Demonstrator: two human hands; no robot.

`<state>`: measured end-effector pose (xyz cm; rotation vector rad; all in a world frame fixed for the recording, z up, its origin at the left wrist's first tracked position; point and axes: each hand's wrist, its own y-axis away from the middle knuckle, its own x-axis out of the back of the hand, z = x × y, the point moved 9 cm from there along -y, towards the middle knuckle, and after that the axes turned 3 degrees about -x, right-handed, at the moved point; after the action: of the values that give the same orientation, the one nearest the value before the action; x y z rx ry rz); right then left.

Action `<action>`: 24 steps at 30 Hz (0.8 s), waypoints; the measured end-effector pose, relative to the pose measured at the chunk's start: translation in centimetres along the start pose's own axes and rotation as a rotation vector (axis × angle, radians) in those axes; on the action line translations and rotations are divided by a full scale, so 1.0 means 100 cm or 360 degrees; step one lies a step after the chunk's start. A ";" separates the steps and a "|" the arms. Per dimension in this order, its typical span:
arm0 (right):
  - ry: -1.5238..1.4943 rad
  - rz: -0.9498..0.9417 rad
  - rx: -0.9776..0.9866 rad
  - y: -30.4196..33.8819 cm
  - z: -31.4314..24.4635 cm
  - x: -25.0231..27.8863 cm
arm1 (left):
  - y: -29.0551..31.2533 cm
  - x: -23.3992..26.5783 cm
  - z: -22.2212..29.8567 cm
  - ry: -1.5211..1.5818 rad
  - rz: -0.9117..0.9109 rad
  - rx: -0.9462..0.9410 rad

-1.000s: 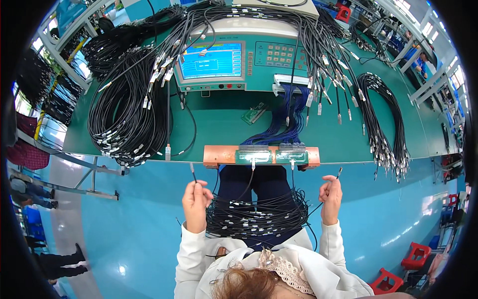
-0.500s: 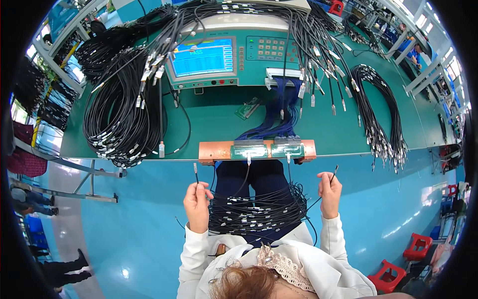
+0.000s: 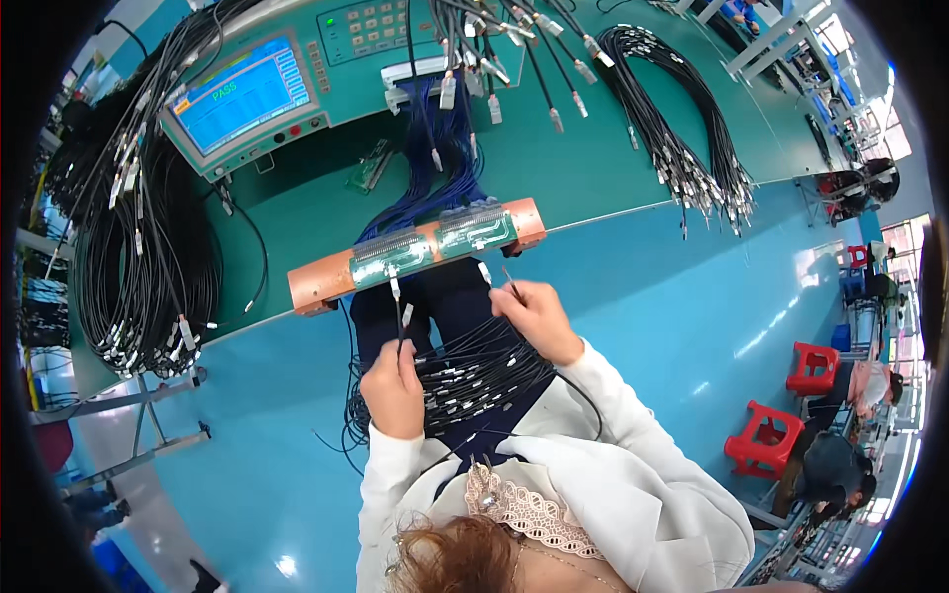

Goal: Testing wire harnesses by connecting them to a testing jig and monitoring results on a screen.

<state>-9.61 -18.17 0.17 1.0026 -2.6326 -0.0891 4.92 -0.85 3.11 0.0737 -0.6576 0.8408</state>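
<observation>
My left hand [image 3: 393, 390] pinches a thin black cable that ends in a white connector [image 3: 407, 314]. Right beside it, another white connector [image 3: 395, 287] sits at the front edge of the left green circuit board [image 3: 390, 259]. My right hand [image 3: 534, 318] is closed on a black cable, its tip poking up from the fingers. Close to that hand a white connector [image 3: 484, 273] lies just below the right green circuit board [image 3: 476, 230]; whether it is plugged in I cannot tell. Both boards are mounted on a copper-coloured bar [image 3: 321, 283]. Many black cables [image 3: 470, 381] lie across my lap.
Behind the bar, blue wires [image 3: 435, 168] run to a green tester [image 3: 326, 99] with a lit screen. Looped black cable bundles hang at the left [image 3: 148, 287] and lie at the right [image 3: 682, 124] of the green table [image 3: 583, 163]. Red stools [image 3: 766, 437] and people are at the right.
The view has turned, and the bar appears tilted. Both hands have moved in from the sides toward the boards, bringing their cables up near the connectors there.
</observation>
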 end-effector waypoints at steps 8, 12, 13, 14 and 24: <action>0.0864 0.1408 -0.0114 0.081 0.070 0.205 | 0.080 0.186 -0.142 -0.0818 0.0646 0.0553; 0.0126 0.1198 -0.0023 0.068 0.047 0.197 | 0.079 0.236 -0.150 -0.0727 0.0706 0.0478; -0.0111 0.0927 -0.0063 0.054 0.032 0.171 | 0.072 0.225 -0.152 -0.0035 0.0681 0.0790; -0.0350 0.0646 -0.0094 0.039 0.016 0.134 | 0.054 0.197 -0.131 0.0391 0.0519 0.0702; -0.0665 0.0062 -0.0310 -0.008 0.001 -0.020 | -0.020 -0.057 -0.028 0.1517 -0.0559 0.0785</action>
<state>-7.70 -17.45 -0.62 0.9482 -2.9355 -0.5934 5.05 -5.12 -1.96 0.2092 0.4578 0.5830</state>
